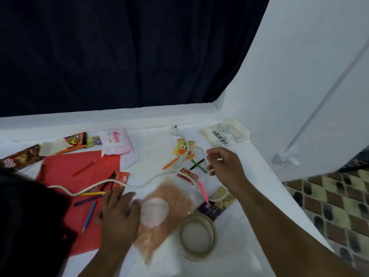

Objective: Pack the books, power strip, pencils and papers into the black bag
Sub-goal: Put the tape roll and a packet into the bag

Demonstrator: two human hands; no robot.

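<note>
The black bag (30, 226) lies at the lower left, and the power strip's white cord (89, 188) runs out of it across the red paper (65, 170) to the plug (174, 130) near the far edge. My left hand (117, 214) rests with spread fingers on the table beside the cord and a blurred orange-pink packet (159, 212). My right hand (223, 164) is curled and pinches the cord over a green pencil (199, 165). Several coloured pencils lie about: blue (89, 216), yellow (92, 193), orange (170, 163), pink (203, 191).
A roll of tape (197, 236) sits in front. Snack wrappers (20, 159), a pink tissue pack (115, 142) and a printed plastic packet (225, 134) lie along the far edge. A white wall rises at the right; tiled floor (335, 206) shows beyond the table's right edge.
</note>
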